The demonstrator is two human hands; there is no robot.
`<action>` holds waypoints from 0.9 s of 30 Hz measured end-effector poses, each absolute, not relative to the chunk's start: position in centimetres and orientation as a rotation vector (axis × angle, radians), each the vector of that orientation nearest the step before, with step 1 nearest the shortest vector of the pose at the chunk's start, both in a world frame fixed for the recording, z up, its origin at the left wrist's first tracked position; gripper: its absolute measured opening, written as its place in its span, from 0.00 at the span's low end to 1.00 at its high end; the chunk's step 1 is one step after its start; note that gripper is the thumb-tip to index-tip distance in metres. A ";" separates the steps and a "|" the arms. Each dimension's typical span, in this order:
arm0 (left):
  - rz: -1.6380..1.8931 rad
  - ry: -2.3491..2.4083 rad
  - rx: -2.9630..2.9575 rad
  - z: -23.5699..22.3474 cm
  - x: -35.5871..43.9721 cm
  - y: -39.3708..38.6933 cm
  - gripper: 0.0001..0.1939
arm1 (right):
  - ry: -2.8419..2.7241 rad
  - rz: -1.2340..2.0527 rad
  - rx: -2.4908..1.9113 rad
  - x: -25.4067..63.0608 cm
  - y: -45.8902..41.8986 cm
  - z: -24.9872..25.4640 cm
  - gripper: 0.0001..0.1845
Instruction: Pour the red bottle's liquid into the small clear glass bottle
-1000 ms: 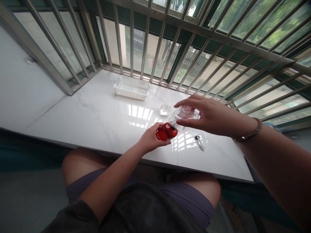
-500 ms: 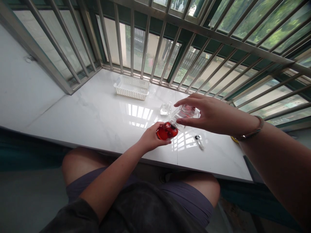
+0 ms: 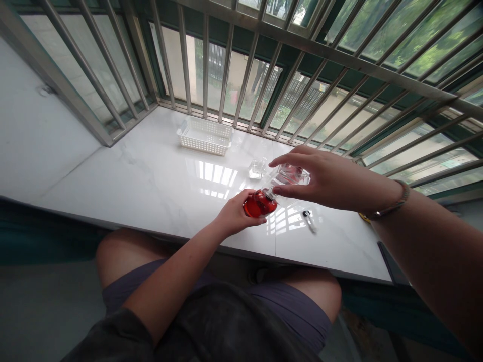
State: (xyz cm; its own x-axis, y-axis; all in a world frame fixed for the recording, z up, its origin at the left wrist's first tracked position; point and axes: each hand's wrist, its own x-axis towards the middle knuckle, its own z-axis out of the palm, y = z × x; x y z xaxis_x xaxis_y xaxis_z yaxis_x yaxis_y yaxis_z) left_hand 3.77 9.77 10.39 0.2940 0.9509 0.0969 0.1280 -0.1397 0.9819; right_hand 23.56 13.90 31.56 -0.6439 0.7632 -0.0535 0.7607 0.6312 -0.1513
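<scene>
Our left hand (image 3: 236, 213) gripped a red-filled glass jar (image 3: 259, 203) while our right hand (image 3: 324, 183) grasped a clear tilted container (image 3: 290, 176) against it, above a marble sill (image 3: 151, 166).

My right fingers (image 3: 292, 160) hold a square clear glass vessel (image 3: 290, 176), tilted nearly onto its side, with a little red inside. Touching its left end, a round glass vessel (image 3: 259, 203) sits in my left fingers (image 3: 245, 195), filled with red liquid and darker red lumps. I can't tell whether the two are joined.
</scene>
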 end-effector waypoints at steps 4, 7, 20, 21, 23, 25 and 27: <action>1.003 1.035 1.526 10.4 3.7 9.7 0.37 | -2.817 0.251 -1.325 23.5 13.9 31.5 0.36; 1.003 1.036 1.524 10.5 3.7 9.6 0.37 | -2.816 0.250 -1.328 23.5 13.9 31.4 0.35; 1.002 1.036 1.511 10.5 3.6 9.6 0.37 | -2.824 0.244 -1.326 23.4 14.0 31.5 0.36; 1.004 1.037 1.508 10.5 3.6 9.6 0.37 | -2.825 0.244 -1.329 23.4 14.0 31.5 0.36; 1.006 1.041 1.506 10.5 3.6 9.6 0.37 | -2.828 0.244 -1.332 23.3 13.9 31.6 0.36; 1.008 1.045 1.507 10.4 3.6 9.6 0.37 | -2.832 0.243 -1.331 23.2 13.8 31.6 0.36; 1.010 1.044 1.512 10.4 3.6 9.6 0.37 | -2.833 0.241 -1.328 23.2 13.8 31.7 0.36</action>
State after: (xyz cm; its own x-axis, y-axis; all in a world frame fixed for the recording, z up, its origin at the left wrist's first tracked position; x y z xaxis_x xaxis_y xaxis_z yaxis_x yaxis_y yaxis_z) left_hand 3.60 9.61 10.39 0.2791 0.9559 0.0912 0.1229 -0.1298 0.9839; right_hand 23.20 13.81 31.66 -0.6417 0.7645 -0.0621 0.7640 0.6299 -0.1399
